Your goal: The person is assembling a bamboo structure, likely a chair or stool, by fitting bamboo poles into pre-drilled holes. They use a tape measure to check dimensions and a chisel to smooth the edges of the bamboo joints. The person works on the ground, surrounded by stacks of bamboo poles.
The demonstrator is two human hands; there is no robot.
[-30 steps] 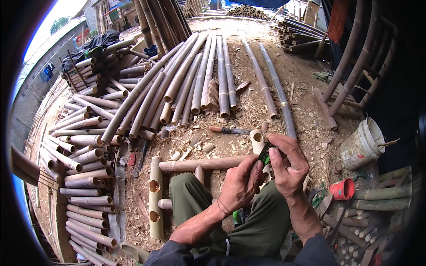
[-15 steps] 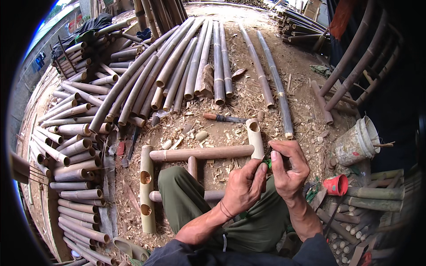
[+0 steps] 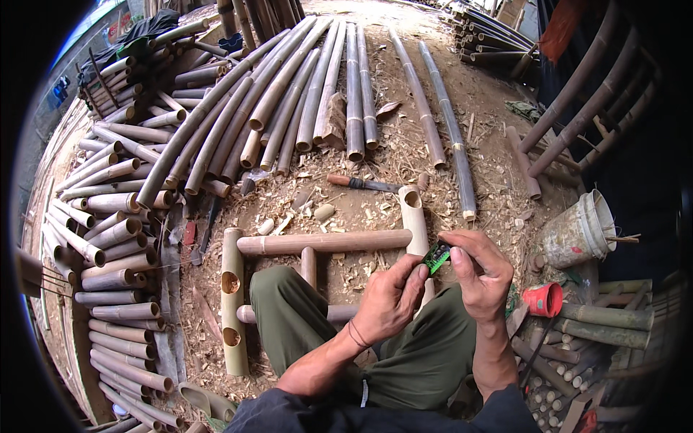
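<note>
Just above the seated person's right knee, a small green-and-black object (image 3: 437,257) is held up between the two hands, over the near part of the right bamboo post (image 3: 412,211). On the left hand (image 3: 395,297) the thumb and forefinger are pinched together on its lower left edge. The right hand (image 3: 482,278) is loosely curled, thumb and forefinger slightly parted at the far edge; I cannot tell from where I stand whether they touch it.

My worry is that pinch: it covers only a little of the object, so a slip of the left thumb could let it fall. Anything tiny dropped there would, I judge, be easily lost among the wood shavings (image 3: 346,267). A knife (image 3: 364,184) lies beyond the top rail (image 3: 325,243), its blade end close by the right post, so a careless reach that way could meet the edge.

As for room, the hands have free air above and ahead. Below, the knees and bamboo frame hem them in. To the right, a strip of ground (image 3: 498,216) gives the elbow space before the red cup (image 3: 546,299) and white bucket (image 3: 577,234); on the left, the holed post (image 3: 235,310) stands well apart.
</note>
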